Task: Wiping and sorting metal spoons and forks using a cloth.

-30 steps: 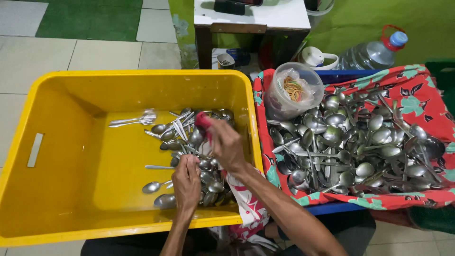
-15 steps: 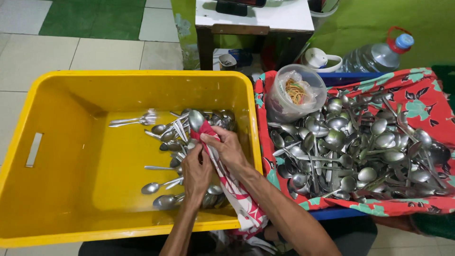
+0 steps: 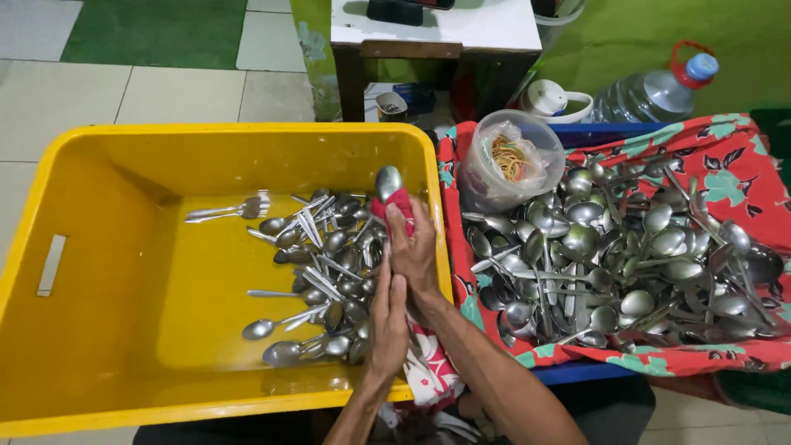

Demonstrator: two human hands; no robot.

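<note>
- While the right hand [image 3: 416, 247] is closed round a red cloth [image 3: 398, 203] and spoon [image 3: 388, 181] at twelve o'clock over the tub [image 3: 99, 148], a loose grip could drop the spoon.
- Left hand [image 3: 389, 321], at six o'clock, seems flat against the handle; pulling might slip it.

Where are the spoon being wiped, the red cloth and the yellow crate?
spoon [image 3: 388, 181], head view, on its bowl.
red cloth [image 3: 399, 203], head view, on the part around the spoon's neck.
yellow crate [image 3: 107, 247], head view, on its bare left wall.

Glossy yellow plastic tub [image 3: 99, 206], shiny metal spoons [image 3: 329, 272], patterned red cloth [image 3: 725, 177].
</note>
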